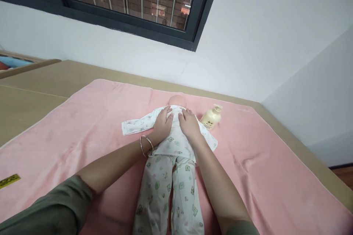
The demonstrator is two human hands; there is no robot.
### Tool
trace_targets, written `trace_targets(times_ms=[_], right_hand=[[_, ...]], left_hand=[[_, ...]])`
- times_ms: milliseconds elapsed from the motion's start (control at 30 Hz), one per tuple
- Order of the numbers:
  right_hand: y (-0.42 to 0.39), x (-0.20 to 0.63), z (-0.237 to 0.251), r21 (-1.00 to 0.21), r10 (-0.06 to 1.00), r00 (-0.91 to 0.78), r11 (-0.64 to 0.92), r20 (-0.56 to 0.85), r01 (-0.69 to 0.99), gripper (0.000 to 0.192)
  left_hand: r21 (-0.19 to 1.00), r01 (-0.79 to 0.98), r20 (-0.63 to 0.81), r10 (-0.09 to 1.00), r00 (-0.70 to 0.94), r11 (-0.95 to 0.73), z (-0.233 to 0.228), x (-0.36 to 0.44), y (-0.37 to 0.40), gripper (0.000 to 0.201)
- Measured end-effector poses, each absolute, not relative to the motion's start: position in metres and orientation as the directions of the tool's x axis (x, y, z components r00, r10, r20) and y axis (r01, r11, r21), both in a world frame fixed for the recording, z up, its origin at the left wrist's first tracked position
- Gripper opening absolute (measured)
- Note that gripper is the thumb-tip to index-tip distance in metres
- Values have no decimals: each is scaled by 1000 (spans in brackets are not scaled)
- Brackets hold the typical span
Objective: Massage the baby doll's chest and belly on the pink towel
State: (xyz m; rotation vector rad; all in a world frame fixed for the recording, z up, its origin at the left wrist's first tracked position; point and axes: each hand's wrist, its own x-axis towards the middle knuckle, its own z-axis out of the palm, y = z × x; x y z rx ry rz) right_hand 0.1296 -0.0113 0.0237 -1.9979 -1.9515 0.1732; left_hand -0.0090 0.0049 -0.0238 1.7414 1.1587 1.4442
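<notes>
Pressing flat with both open hands, left hand (162,124) and right hand (189,124), on doll (171,154) at frame centre; risk of bumping bottle (211,117) just right of right hand, tipping onto pink blanket (82,125)

Olive-green sleeves pushed up my forearms; thin silver bangle (146,145) on my left wrist, just beside the doll's (171,161) waist.

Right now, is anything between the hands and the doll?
Nothing visible. The left hand and right hand both lie flat on the doll, on its printed shirt. The bottle lies off to the right on the pink blanket.
</notes>
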Motion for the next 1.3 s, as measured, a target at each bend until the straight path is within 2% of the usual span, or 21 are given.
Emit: trace_targets(times_ms=[67,233,400,500,600,700,833,933,1033,1200,1300], right_hand=[[-10,132,24,-304,988,73,-29,135,952,55],[-32,103,26,-152,986,88,-65,145,986,58],[-51,81,27,-76,986,-77,89,149,993,59],[-42,95,30,-134,983,-104,125,154,983,54],[-26,116,33,-229,988,-16,51,152,972,51],[-20,122,32,-242,988,37,0,147,970,50],[-34,100,29,-171,985,37,-8,166,985,53],[-47,84,30,-154,988,-40,64,152,986,54],[-45,89,33,-207,986,-59,91,153,974,53],[-21,117,34,-372,984,54,14,172,928,47],[-23,112,32,-385,982,73,0,176,923,48]], left_hand=[[834,308,468,883,42,-457,-26,-8,8,40],[727,490,482,866,134,-480,-23,-11,24,33],[710,525,431,880,202,-468,-17,-15,30,38],[654,601,443,877,188,-459,-19,-9,10,41],[550,700,462,864,200,-456,-19,0,-17,47],[460,778,416,878,237,-428,-15,3,-26,50],[469,788,356,902,245,-399,-8,-9,1,47],[479,769,328,899,290,-423,-6,-19,22,42],[427,796,362,888,284,-429,-9,-18,17,43],[293,838,444,842,306,-460,-13,-3,-19,49],[302,827,417,846,333,-474,-12,-4,-17,46]])
